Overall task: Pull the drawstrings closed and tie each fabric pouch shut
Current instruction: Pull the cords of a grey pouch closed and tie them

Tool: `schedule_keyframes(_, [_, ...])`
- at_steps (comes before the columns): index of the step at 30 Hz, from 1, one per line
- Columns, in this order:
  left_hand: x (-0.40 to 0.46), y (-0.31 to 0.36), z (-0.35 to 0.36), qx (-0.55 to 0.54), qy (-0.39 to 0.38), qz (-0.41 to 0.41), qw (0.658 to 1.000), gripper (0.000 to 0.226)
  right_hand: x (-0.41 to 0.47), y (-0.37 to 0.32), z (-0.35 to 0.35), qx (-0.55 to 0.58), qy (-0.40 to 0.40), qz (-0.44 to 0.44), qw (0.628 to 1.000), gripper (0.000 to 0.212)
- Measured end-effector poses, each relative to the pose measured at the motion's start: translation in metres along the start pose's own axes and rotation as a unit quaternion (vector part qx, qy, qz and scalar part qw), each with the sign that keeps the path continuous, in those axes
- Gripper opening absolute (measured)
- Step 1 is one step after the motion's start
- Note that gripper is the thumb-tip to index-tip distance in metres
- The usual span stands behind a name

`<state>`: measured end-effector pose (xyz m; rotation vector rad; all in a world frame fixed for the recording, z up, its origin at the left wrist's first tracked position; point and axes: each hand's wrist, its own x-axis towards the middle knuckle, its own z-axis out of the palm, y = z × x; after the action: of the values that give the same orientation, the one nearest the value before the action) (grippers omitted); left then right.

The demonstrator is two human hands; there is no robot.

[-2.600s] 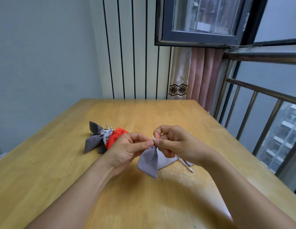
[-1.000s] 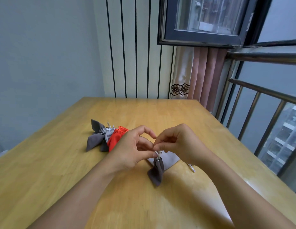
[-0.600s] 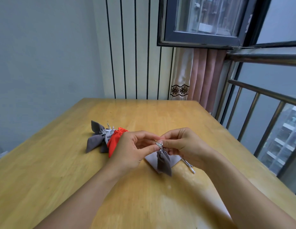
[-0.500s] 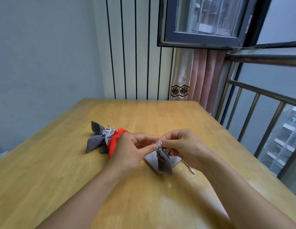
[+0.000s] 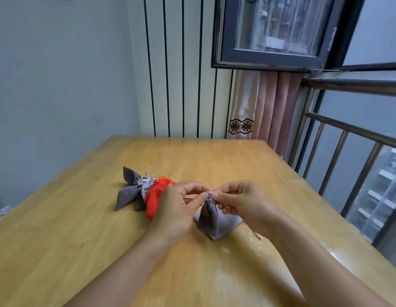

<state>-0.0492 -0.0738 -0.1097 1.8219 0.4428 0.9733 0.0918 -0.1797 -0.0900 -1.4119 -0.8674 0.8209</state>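
- On the wooden table (image 5: 82, 240), we see a red pouch (image 5: 154, 200) and tied grey pouches (image 5: 131, 191) bunched together to the left; our left hand (image 5: 177, 209) hides the red pouch's near end.
- Both hands pinch the silver drawstring (image 5: 209, 193) at the neck of a dark grey pouch (image 5: 208, 218), the right hand (image 5: 241, 202) meeting the left above it.
- A pale grey pouch (image 5: 225, 229) lies flat beneath.
- Compared with half a second ago, the gathered pouch hangs much as it did, fingers still closed on the cord.
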Motion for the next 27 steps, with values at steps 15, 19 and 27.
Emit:
schedule_keyframes(15, [0.001,0.001,-0.005,-0.003,0.081,0.000,0.997,0.022,-0.002,0.010,0.018,0.074,-0.045,0.053,0.995,0.012])
schedule_keyframes(19, [0.001,0.001,-0.006,0.007,0.088,-0.004,0.996,0.015,-0.001,0.012,0.020,0.053,-0.004,0.030,0.998,0.007])
schedule_keyframes(27, [0.004,0.000,-0.008,-0.059,0.039,-0.010,0.997,0.011,-0.001,0.003,0.009,0.015,-0.040,0.027,0.999,0.009])
